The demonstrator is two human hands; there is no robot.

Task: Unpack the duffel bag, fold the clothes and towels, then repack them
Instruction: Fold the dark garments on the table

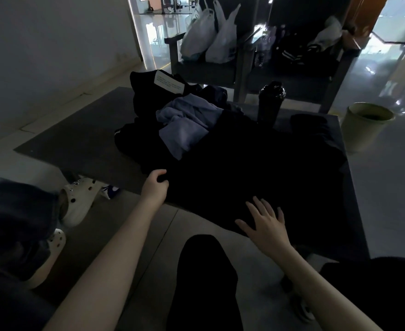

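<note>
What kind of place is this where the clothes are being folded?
Likely a dim lounge or waiting area: a glossy tiled floor, an armchair holding plastic bags, and a low table where the left hand grips a black garment.

The black cloth (256,177) on the table (77,130) is so dark that its folds and edges cannot be made out, so it is hard to say what kind of clothing it is. The fingertips of the left hand (155,185) are tucked out of sight in its edge. The words on the white label (169,82) are too small to read. The bottom of the dark bottle (270,101) is behind the cloth. A blurry dark shape (12,223) is cut off at the left side — I cannot tell what it is.
</note>
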